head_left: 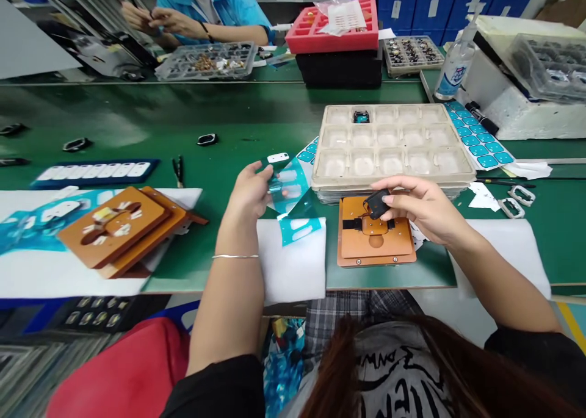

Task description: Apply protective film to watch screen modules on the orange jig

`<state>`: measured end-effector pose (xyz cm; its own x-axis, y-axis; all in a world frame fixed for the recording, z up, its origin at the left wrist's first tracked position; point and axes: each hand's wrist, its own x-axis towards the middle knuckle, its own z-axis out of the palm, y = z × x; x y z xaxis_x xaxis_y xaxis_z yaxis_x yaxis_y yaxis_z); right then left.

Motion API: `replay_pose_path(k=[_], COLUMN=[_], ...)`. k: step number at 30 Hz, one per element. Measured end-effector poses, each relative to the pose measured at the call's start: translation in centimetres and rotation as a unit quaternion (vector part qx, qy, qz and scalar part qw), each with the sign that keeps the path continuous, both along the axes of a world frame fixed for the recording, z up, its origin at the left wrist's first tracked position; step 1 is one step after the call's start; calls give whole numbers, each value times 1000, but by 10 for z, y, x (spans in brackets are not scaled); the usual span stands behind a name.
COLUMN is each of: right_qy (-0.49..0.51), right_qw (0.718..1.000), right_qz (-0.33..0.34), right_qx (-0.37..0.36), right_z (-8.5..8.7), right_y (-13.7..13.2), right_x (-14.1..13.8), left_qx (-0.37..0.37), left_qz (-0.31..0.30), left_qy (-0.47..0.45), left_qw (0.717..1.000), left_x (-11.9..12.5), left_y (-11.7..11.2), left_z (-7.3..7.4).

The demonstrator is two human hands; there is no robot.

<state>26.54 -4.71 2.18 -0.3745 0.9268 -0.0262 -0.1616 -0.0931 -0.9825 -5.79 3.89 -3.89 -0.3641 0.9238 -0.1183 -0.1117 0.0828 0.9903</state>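
Left hand [249, 192] pinches teal film [293, 183], right hand [423, 207] grips a small black part [376, 203] right over the orange jig [376, 235], and the beige tray [394, 108] has just one pocket filled so far.

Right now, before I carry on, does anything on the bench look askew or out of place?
The two stacked orange boards at the left of the view look askew: the upper one sits twisted across the lower one, so their edges don't line up.
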Motion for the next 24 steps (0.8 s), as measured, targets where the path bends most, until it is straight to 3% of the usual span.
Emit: replay_pose_path(k=[4, 8, 12, 16, 18, 21, 24], right_qy=[-43, -142, -213, -287, -288, -230, -153], right_qw=[999, 983, 963, 934, 932, 944, 921], right_qz=[1, -18, -17, -27, -19, -21, -68], right_qx=[31, 112, 164, 212, 218, 236, 352], right_z=[0, 0, -2, -5, -4, 1, 6], right_y=[0, 0, 1, 4, 3, 0, -7], right_x=[0, 1, 1, 2, 2, 2, -2], left_qx=[-9, -2, 136, 244, 294, 380, 463], left_qz=[84, 113, 101, 64, 22, -124, -249], left_qy=[206, 326, 448, 487, 479, 438, 395], left_qw=[975, 939, 878, 836, 827, 805, 753], left_x=[-1, -3, 4, 25, 39, 59, 78], left_y=[2, -1, -7, -20, -29, -47, -64], left_z=[-10, -17, -22, -5, 9, 27, 34])
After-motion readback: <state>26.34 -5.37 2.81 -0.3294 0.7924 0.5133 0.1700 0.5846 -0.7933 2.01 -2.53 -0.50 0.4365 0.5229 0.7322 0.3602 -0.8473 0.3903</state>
